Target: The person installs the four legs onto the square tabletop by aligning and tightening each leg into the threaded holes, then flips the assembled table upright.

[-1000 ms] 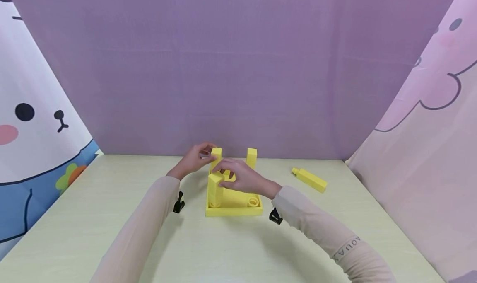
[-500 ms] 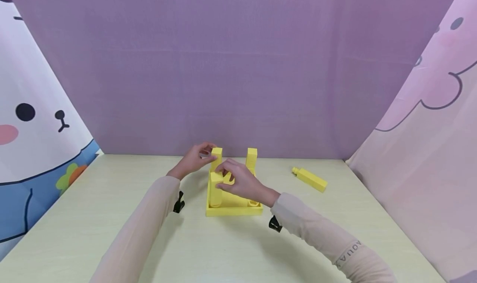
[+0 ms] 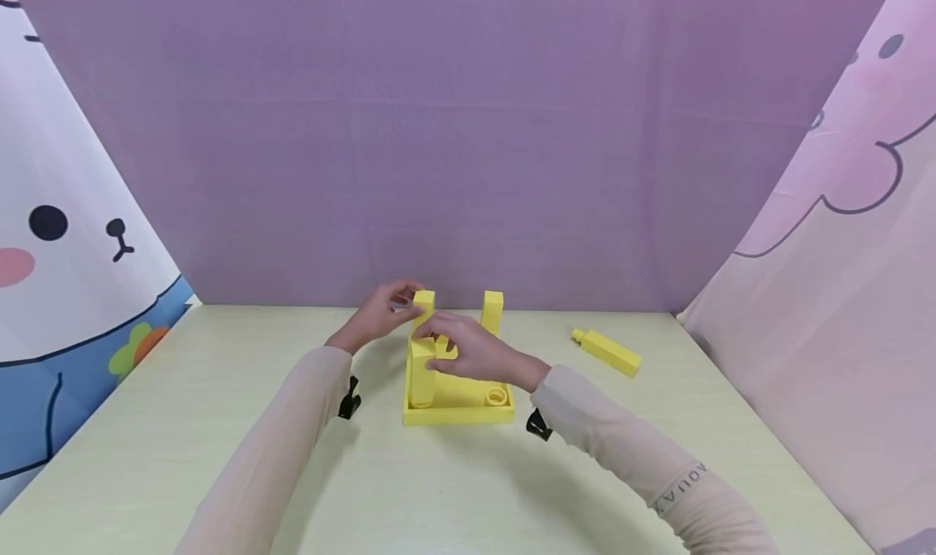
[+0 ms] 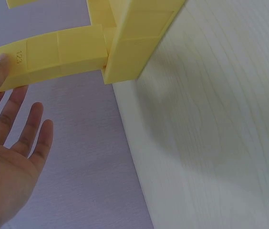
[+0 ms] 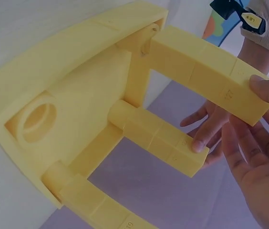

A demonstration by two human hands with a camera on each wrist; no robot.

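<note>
On the table a shallow yellow square base [image 3: 458,416] lies with its rim up and blocky yellow legs standing in it. My right hand [image 3: 471,350] pinches the top of the near left leg [image 5: 208,71] between thumb and fingers. The foot of this leg sits at its corner socket. With thumb and fingertips, my left hand [image 3: 376,315] pinches the top of the far left leg [image 4: 53,52], its other fingers spread. The far right leg [image 3: 493,307] stands upright, untouched. A round ring socket [image 5: 38,123] shows bare in the near right corner.
A loose yellow leg [image 3: 608,352] with a narrow threaded end lies to the right of the base on the pale wooden table [image 3: 439,490]. A purple cloth wall [image 3: 468,149] rises right behind the base. Printed cartoon cloths hang at both sides.
The near left leg has turned from corner-forward to face-forward under my right hand's fingers. My right wrist has dipped and come back up. The left hand keeps its place.
</note>
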